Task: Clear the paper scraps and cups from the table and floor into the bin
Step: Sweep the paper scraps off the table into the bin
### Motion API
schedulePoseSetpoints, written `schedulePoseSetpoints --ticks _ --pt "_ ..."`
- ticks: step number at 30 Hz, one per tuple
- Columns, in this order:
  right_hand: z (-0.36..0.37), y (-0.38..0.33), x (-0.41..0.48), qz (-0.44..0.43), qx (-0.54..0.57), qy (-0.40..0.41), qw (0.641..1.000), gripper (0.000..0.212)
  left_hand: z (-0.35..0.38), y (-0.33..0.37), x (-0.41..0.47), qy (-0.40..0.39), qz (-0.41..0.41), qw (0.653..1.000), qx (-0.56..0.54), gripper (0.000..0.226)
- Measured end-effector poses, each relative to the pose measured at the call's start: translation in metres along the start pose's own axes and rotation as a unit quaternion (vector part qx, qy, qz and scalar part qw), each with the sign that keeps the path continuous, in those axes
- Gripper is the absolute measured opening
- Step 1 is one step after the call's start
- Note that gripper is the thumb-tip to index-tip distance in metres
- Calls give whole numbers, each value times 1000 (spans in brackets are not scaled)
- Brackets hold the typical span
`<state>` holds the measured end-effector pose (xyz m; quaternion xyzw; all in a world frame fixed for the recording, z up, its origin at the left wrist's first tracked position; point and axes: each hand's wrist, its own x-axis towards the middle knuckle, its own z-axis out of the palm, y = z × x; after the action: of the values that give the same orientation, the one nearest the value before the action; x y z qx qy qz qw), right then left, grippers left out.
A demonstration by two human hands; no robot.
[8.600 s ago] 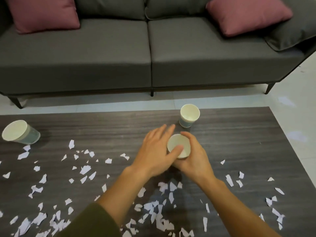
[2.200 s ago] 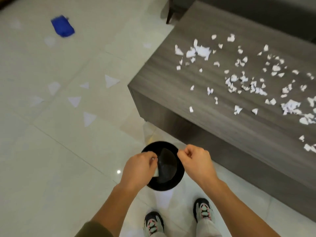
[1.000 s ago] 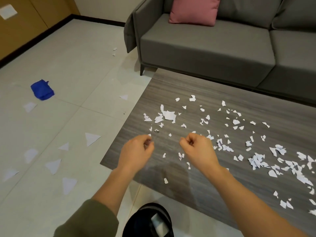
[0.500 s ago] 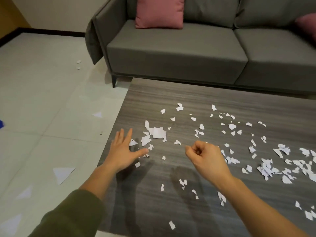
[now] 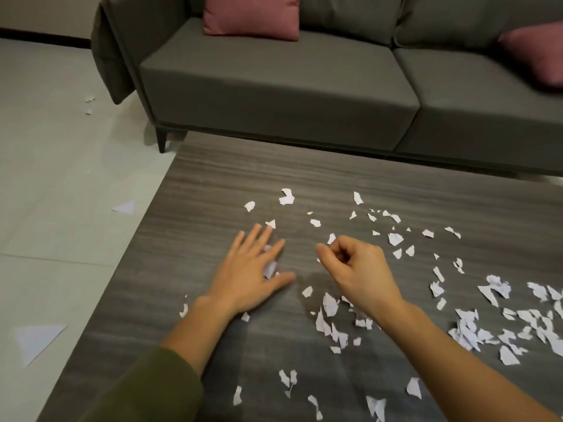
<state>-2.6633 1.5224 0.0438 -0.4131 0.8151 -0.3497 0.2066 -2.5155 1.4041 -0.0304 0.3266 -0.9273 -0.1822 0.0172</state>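
Left hand (image 5: 246, 275) flat on the surface (image 5: 213, 193), fingers (image 5: 257, 237) spread, paper scraps (image 5: 269, 269) peeking between thumb and forefinger; right hand (image 5: 359, 269) beside it, fingers curled together.

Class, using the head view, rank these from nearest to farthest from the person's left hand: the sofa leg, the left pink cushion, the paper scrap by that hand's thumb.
1. Paper scrap, touching the left hand, between thumb and forefinger.
2. Sofa leg, beyond the table at its far left corner.
3. Left pink cushion, at the back of the sofa seat.
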Motion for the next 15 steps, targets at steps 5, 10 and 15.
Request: schedulePoseSetpoints --ticks 5,10,15 --pt "5 -8 44 -58 5 -27 998 18 -1 20 -6 -12 32 998 -52 92" --pt "18 -17 101 -60 -5 -64 996 46 -23 -7 -14 44 -36 993 -108 99" --pt "34 3 111 -37 8 -120 992 44 -25 -29 -37 28 -74 991 -108 74"
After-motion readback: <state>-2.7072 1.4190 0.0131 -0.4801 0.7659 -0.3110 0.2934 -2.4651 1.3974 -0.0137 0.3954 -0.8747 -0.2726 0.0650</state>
